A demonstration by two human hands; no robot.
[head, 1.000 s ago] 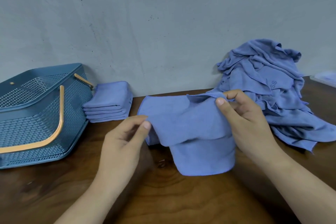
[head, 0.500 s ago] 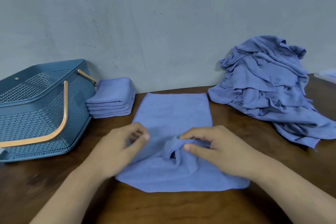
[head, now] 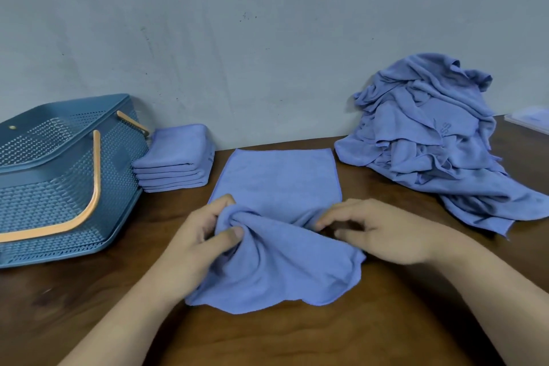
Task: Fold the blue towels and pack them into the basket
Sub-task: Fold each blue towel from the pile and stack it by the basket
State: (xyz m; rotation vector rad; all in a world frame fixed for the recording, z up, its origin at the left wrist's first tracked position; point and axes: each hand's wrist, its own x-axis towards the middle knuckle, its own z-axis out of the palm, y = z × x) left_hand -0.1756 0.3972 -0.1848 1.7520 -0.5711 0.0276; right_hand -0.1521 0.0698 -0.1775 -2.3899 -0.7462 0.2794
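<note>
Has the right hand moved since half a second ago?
Yes. The right hand has shifted right, from the middle of the towel to its right edge, nearer the pile.

The basket (head: 59, 181) lies left, the folded stack (head: 175, 157) beside it, the loose pile (head: 430, 140) right.

— What sort of place is this?
— A plain indoor room with a laundry-folding spot. Whether it is a home or a workplace, I cannot tell.
— What shows it?
— A bare grey wall (head: 267, 38), scuffed and speckled, with a dark wood bench (head: 297, 339) right against it. On the bench sits a blue plastic basket (head: 68, 165) with orange handles, with a neat stack (head: 175, 154) of folded blue cloths just beside it. At the right is a big loose heap (head: 430, 151) of the same cloths, and one towel (head: 279, 181) lies between.
— So, laundry?
— Many alike cloths and a carrying basket say so.
</note>
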